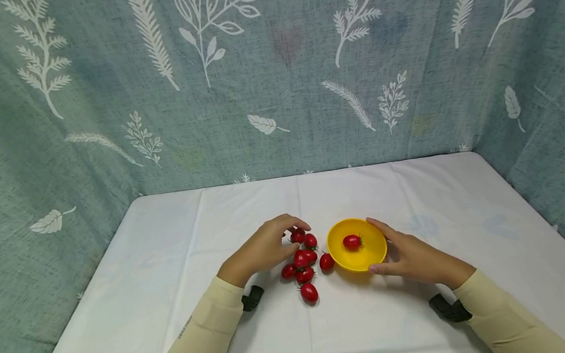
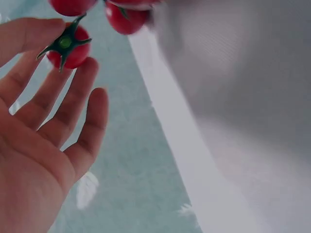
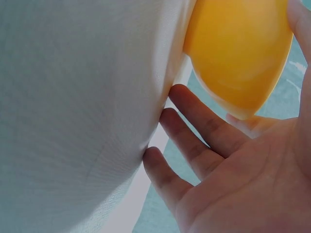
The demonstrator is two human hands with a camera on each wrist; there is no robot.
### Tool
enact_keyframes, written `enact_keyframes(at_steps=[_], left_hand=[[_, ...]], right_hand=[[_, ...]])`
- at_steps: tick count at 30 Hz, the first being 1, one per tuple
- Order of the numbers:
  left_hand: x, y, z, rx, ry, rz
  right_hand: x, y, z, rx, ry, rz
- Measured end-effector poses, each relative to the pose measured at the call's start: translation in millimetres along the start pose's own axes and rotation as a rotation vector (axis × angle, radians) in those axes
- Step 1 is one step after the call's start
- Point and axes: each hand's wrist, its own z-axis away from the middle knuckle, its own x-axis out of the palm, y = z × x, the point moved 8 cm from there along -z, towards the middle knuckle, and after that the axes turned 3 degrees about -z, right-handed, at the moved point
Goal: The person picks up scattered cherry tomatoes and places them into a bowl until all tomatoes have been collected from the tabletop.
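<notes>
My left hand (image 1: 267,243) is at the left of a loose cluster of red cherry tomatoes. Its thumb and fingertips pinch one cherry tomato (image 2: 70,46), whose green star-shaped stem end faces the wrist camera. Other tomatoes lie close by, such as a cherry tomato (image 1: 309,293) at the near end of the cluster. To their right a yellow bowl (image 1: 334,254) stands upright with a single tomato (image 1: 352,242) inside. My right hand (image 1: 408,255) holds the bowl's right side between thumb and index finger; its other fingers (image 3: 194,150) reach down to the cloth.
A white cloth (image 1: 236,212) covers the table. Behind it and along both sides hangs a green-blue curtain (image 1: 286,88) with white leaf patterns. One tomato (image 1: 326,262) lies right beside the bowl's left edge. Dark straps (image 1: 450,308) sit at both wrists.
</notes>
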Motion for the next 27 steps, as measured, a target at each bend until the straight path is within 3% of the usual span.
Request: enact_keyframes(at_steps=[6, 13, 27], left_hand=[[-5.9, 27.5, -3.7, 0.071, 0.024, 0.011], [1.6, 48.8, -13.2, 0.122, -0.026, 0.001], [22.6, 64.9, -24.1, 0.149, -0.102, -0.081]], right_hand=[[-1.3, 0.3, -0.8, -0.006, 0.019, 0.008], [-1.2, -0.6, -3.6, -0.022, 0.026, -0.004], [-1.5, -0.2, -3.0, -0.021, 0.019, 0.026]])
